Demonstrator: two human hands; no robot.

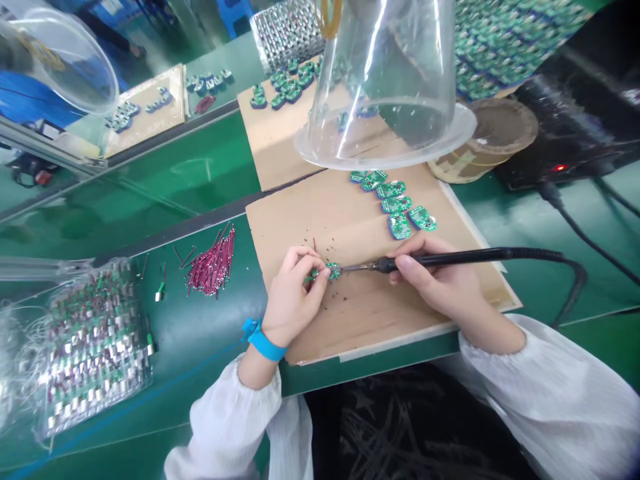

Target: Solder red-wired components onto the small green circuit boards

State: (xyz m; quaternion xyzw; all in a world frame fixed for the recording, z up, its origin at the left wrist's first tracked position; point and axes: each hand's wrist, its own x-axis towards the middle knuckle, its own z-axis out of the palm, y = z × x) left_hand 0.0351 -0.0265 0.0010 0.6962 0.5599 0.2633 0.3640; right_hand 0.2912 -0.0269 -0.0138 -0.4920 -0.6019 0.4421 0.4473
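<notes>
My left hand (296, 293), with a blue strap (267, 343) at its wrist, pinches a small green circuit board (332, 270) over the cardboard sheet (370, 313). A short red wire (315, 244) sticks up by its fingertips. My right hand (437, 280) is closed round the black handle of a soldering iron (387, 265), whose tip points left and meets the board's right edge, though actual contact is hard to make out. Several green boards (393, 205) lie beyond my right hand on the cardboard. Dark specks are scattered around the held board.
Red wires (213, 263) lie heaped left of the cardboard, near a bag-like clear tray of small metal parts (95, 353). A clear fume hood (385, 87) hangs low ahead. A round tub (487, 137) and a black box with a red light (560, 168) stand right.
</notes>
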